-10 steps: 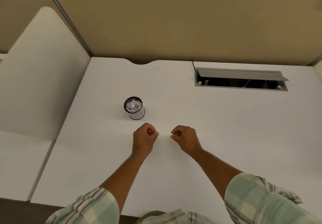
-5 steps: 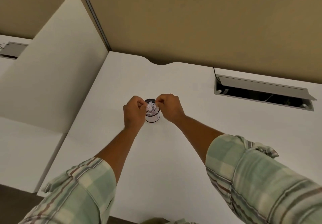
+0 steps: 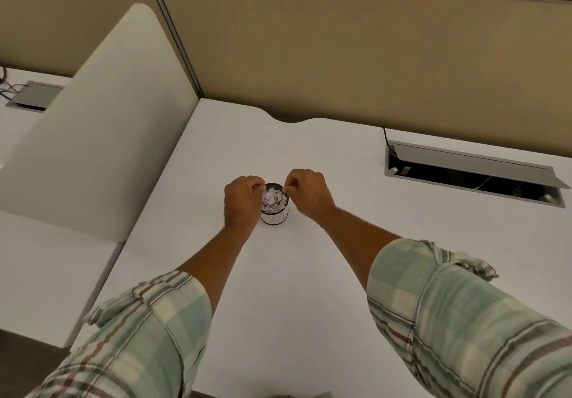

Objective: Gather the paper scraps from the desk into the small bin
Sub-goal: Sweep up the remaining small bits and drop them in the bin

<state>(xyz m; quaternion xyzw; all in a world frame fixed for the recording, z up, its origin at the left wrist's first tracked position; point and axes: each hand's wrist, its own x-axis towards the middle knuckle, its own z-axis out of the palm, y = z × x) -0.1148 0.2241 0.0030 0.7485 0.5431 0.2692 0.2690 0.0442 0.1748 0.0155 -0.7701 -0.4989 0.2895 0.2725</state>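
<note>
Heaping white above the rim, the paper scraps (image 3: 272, 198) filled the small bin (image 3: 273, 215), which stood upright on the counter (image 3: 309, 273) directly between my hands. My left hand (image 3: 242, 202) and right hand (image 3: 306, 192) flanked its mouth about equally near, fingers pinched shut over the opening; whether they held scraps I could not tell.

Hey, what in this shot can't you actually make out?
- Head view: whether the left hand or right hand pinches a scrap; curled fingers hide it.
- Small bin: its left side is hidden by the left hand; paper scraps blur into one pile.
- Cable tray: contents too dark.
</note>
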